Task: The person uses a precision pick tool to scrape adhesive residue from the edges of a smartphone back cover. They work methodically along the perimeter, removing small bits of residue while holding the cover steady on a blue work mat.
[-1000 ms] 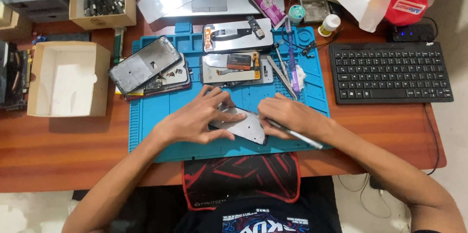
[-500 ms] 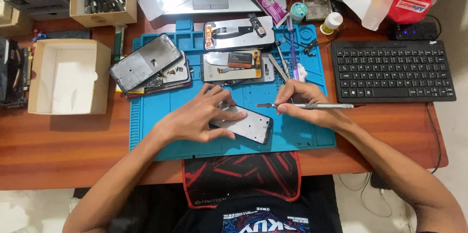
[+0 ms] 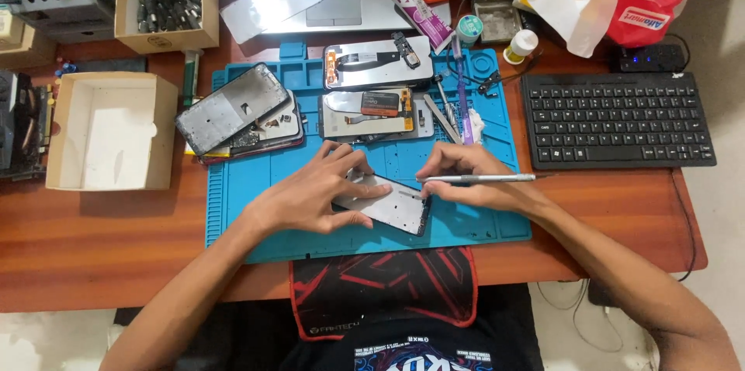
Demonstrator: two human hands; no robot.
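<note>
The opened phone frame (image 3: pixel 388 206) lies near the front edge of the blue repair mat (image 3: pixel 233 208), pinned under the left hand (image 3: pixel 314 196), fingers spread flat on it. The right hand (image 3: pixel 466 177), fingers pinched together on a metal pry tool (image 3: pixel 485 178), has swung the tool from slanting toward the person a second ago to lying level, tip at the frame's upper edge, so work has shifted there. Other dismantled phones (image 3: pixel 237 111) lie toward the mat's back.

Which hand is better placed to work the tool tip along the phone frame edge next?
Right. The right hand already grips the metal tool, tip near the phone frame. The left hand lies flat on the frame, pinning it.
</note>
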